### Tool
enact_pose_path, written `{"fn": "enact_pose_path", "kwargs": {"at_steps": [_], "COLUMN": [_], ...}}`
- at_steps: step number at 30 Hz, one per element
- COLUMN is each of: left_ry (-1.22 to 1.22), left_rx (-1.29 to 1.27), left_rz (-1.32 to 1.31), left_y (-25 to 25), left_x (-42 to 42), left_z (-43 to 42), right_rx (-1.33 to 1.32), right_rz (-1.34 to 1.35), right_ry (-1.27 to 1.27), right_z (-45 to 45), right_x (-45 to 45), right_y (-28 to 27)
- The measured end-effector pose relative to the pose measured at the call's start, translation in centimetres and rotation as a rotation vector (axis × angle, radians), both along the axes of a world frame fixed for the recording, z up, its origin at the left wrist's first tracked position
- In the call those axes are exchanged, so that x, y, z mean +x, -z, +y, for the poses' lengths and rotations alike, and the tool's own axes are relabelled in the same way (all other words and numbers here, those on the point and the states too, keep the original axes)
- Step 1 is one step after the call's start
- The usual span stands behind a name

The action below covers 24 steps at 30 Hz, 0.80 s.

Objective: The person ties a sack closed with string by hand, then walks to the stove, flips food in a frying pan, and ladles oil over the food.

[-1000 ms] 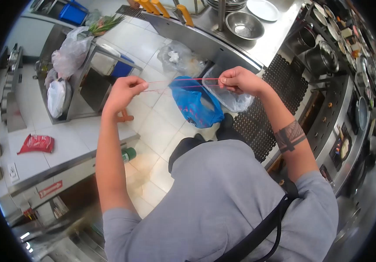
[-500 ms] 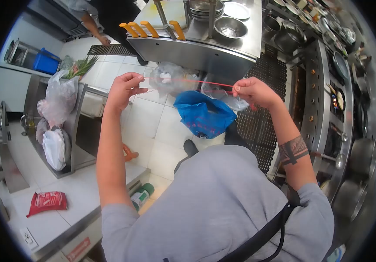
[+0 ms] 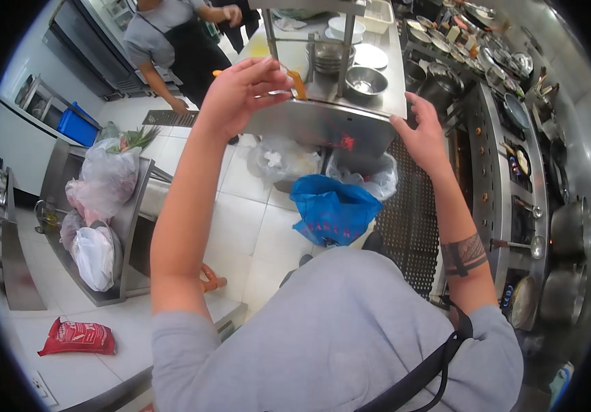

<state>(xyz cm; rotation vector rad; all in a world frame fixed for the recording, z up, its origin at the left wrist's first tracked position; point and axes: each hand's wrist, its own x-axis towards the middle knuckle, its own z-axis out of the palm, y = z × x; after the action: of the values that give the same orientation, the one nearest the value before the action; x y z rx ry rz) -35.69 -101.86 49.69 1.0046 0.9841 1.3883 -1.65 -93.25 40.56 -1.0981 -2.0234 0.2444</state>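
My left hand [image 3: 247, 96] is raised near the edge of the steel counter, its fingers loosely bent and apart, with nothing visible in them. Beside its fingertips stands an orange knife handle [image 3: 297, 84]. Off to the right, my right hand [image 3: 422, 130] is open at the counter's corner, thumb and fingers spread and holding nothing. Between and below the hands, a small blurred red tangle of string [image 3: 345, 141] shows against the counter's steel front, apart from both. Under it is a bin lined with a clear bag [image 3: 381, 180], and in front of that a blue plastic bag [image 3: 337, 213].
Metal bowls [image 3: 366, 81] and plates stand on the steel counter [image 3: 395, 93]. A stove with a lit burner and pans [image 3: 520, 309] runs along the right. At left are bagged goods [image 3: 96, 257] and a red packet [image 3: 78, 338]. Another person [image 3: 165, 44] stands behind the counter.
The red string stretched between my hands has been let go and is now a loose tangle. Both hands have opened and moved up in view; the other person shows more fully.
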Motion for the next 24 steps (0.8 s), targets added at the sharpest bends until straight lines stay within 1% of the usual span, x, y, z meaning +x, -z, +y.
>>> {"fn": "enact_pose_path", "kwargs": {"at_steps": [2, 3, 5, 6, 7, 10, 11, 13, 15, 17, 19, 21, 23, 24], "left_ry": [0.013, 0.023, 0.013, 0.019, 0.018, 0.027, 0.021, 0.012, -0.011, -0.025, -0.035, -0.138, -0.179, -0.217], "left_rx": [0.023, 0.013, -0.006, 0.006, 0.006, 0.020, 0.018, 0.023, 0.004, 0.018, 0.031, 0.043, 0.043, 0.044], "left_rz": [-0.022, -0.073, -0.132, -0.122, -0.135, -0.147, -0.154, -0.155, -0.186, -0.191, -0.201, -0.242, -0.265, -0.283], "left_y": [-1.6, -2.3, -3.9, -4.5, -4.9, -6.0, -6.3, -6.7, -6.9, -6.7, -6.7, -6.8, -6.6, -6.5], "left_x": [0.8, 1.2, 2.2, 2.5, 2.7, 3.4, 3.6, 4.1, 4.2, 3.9, 3.5, 3.2, 2.7, 2.5], "left_z": [0.7, 1.0, 1.3, 1.6, 1.9, 2.2, 2.1, 1.9, 1.7, 1.5, 1.7, 1.9, 2.5, 2.7], "right_rx": [0.033, 0.169, -0.046, -0.117, -0.209, -0.299, -0.293, -0.374, -0.334, -0.311, -0.249, -0.281, -0.304, -0.377], "right_rz": [0.169, 0.240, 0.342, 0.368, 0.335, 0.180, 0.183, 0.268, 0.296, 0.321, 0.236, 0.188, 0.140, 0.133], "right_ry": [-0.028, -0.071, -0.295, -0.332, -0.380, -0.311, -0.311, -0.302, -0.313, -0.322, -0.317, -0.314, -0.313, -0.303], "right_z": [-3.0, -4.0, -6.0, -6.9, -7.2, -8.0, -7.9, -7.1, -6.5, -6.6, -6.8, -7.2, -7.5, -7.8], "right_x": [-2.2, -3.3, -5.0, -6.2, -7.1, -10.0, -10.8, -12.3, -12.7, -12.3, -11.1, -9.9, -8.9, -8.5], "right_y": [-4.6, -5.6, -6.9, -6.8, -6.2, -5.4, -4.9, -3.6, -3.0, -2.6, -2.6, -1.7, -0.9, -0.4]}}
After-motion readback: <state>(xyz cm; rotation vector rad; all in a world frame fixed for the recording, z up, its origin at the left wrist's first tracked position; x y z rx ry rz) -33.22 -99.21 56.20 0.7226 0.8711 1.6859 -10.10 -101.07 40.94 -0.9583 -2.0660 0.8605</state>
